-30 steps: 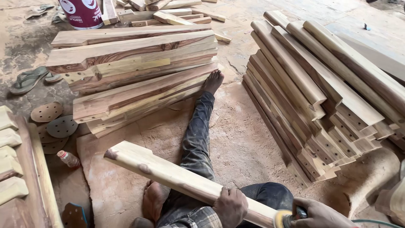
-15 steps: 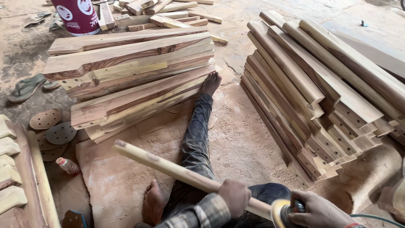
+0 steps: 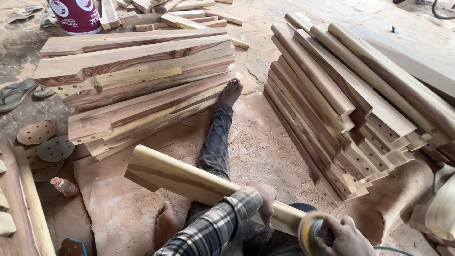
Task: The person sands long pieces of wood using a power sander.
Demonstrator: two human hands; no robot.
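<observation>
While seated: hands gripping wood piece, sander.

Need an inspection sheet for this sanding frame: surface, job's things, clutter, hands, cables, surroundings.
Surface: dusty floor, person seated on it.
Job's things: wooden piece across the lap; disc sander at its near end.
Clutter: loose sanding discs, small bottle, sandal.
Hands: left hand grips the wooden piece; right hand holds the disc sander.
Cables: cord at the bottom right.
Surroundings: left wood stack, right wood stack, bucket.
</observation>
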